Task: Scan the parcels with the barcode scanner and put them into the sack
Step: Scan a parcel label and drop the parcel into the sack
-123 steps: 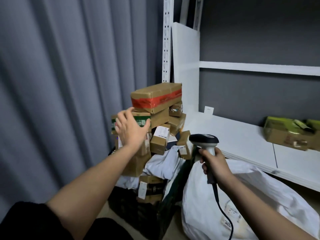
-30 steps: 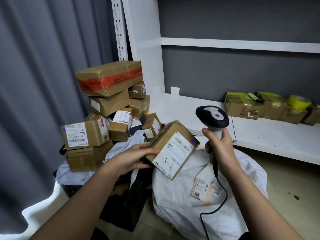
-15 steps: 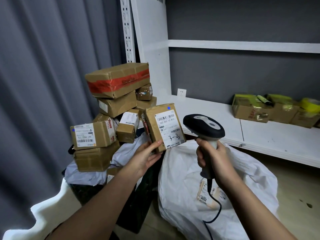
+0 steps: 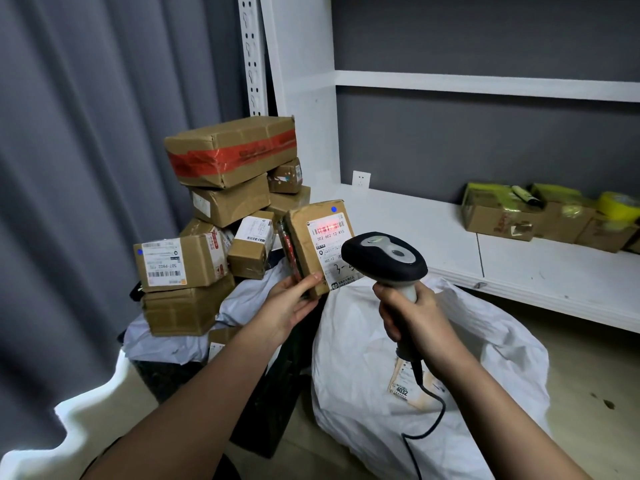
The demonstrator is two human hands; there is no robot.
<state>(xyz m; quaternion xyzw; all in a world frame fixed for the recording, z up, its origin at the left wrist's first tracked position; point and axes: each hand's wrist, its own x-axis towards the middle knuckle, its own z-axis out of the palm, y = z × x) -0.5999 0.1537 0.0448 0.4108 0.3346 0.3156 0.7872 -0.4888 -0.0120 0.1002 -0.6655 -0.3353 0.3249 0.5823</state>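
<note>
Along the left side hangs a grey pleated curtain [image 4: 86, 168]. Beside it rises a heap of brown cardboard parcels [image 4: 214, 237], topped by a long cardboard box banded with red tape [image 4: 230, 152]. Lower in the heap, a cardboard box with a white barcode label and a blue dot [image 4: 178, 263] faces the camera, resting on another plain carton. The heap sits on crumpled white plastic mailer bags [image 4: 242, 299] over a dark bin [image 4: 263, 393].

The left hand [image 4: 289, 306] is raised in front of the heap, thumb and fingers curled around the lower corner of a small brown cardboard parcel with a white shipping label [image 4: 317, 245]. The parcel is held upright, tilted slightly, label toward the camera. A red glow lies across the barcode at the top of the label, and a blue dot sits at the parcel's upper corner.

Just right of it, the right hand [image 4: 412, 317] is wrapped tightly around the handle of a black and grey handheld barcode scanner [image 4: 384, 258], whose head points at the label and overlaps its lower right part. A black cable runs down from the handle.

Below both hands lies a large white woven sack [image 4: 467, 393] on the floor, bearing a tag printed 4032.

To the right, a white shelf [image 4: 519, 271] carries yellow-taped cardboard boxes [image 4: 502, 213] and a roll of yellow tape [image 4: 620, 204].
</note>
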